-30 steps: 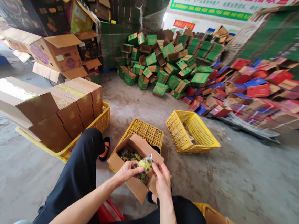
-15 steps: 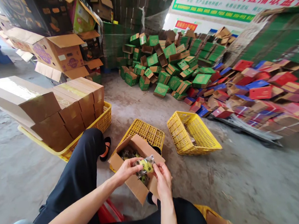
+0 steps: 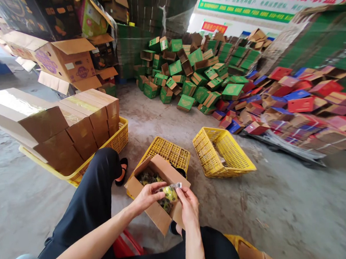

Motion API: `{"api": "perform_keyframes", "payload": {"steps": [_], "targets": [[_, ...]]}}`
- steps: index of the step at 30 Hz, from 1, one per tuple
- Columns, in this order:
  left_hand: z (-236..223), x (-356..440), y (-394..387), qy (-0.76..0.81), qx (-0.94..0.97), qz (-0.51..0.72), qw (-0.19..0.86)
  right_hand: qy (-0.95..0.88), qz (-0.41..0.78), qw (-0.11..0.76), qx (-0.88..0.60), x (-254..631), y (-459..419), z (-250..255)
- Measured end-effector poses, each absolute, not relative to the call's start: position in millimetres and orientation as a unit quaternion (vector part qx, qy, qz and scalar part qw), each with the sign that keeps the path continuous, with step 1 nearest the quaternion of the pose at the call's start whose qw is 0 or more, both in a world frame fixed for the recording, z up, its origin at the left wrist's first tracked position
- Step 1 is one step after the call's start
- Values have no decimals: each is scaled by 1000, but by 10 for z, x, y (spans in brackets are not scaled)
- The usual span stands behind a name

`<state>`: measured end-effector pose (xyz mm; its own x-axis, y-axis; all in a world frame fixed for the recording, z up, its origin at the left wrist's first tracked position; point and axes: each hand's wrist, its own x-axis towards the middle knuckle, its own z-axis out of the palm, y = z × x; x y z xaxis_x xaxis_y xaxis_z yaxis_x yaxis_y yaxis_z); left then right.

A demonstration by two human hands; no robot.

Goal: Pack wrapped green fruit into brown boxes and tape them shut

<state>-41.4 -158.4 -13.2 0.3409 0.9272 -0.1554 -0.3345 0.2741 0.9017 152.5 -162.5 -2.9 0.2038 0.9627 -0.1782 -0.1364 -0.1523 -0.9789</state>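
Observation:
Between my two hands is a yellow-green fruit in a clear printed plastic bag [image 3: 170,193], held just above an open cardboard box [image 3: 170,170]. My left hand [image 3: 146,196] grips the bag's left side between thumb and fingers. At its right end, my right hand [image 3: 188,202] pinches the gathered plastic. Inside the box lie more fruits in the same printed wrapping [image 3: 148,177], partly hidden by my hands. The box rests tilted on an upturned yellow crate [image 3: 167,150], its flaps spread outward.
Taped cardboard boxes [image 3: 83,116] fill a yellow crate [image 3: 122,135] on the left. Another yellow crate [image 3: 205,153] stands to the right. Green boxes [image 3: 185,102] and red and blue boxes [image 3: 301,105] are heaped behind. Something red [image 3: 126,245] lies between my legs.
The bagged fruit has turned slightly in my hands, and its right end now points out more level. Both hands stay in nearly the same place over the box.

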Motion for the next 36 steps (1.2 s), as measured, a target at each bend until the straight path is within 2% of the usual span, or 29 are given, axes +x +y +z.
{"api": "perform_keyframes", "payload": {"steps": [6,11,16,24,29,36], "targets": [[-249,-438,-1593,451,363,408,706,-375,463,564,-572,1560,-1625,13],[-211,-408,-1611,439,262,320,798,-412,483,551,-541,1513,-1662,41],[-176,-412,-1567,380,178,376,826,-473,539,522,-461,1503,-1699,42],[-134,-474,-1560,343,175,500,776,-429,542,538,-482,1475,-1689,159],[-142,-470,-1566,328,215,504,770,-352,565,568,-484,1458,-1646,147],[-182,-419,-1569,346,311,505,727,-366,554,521,-536,1517,-1619,-68]]}}
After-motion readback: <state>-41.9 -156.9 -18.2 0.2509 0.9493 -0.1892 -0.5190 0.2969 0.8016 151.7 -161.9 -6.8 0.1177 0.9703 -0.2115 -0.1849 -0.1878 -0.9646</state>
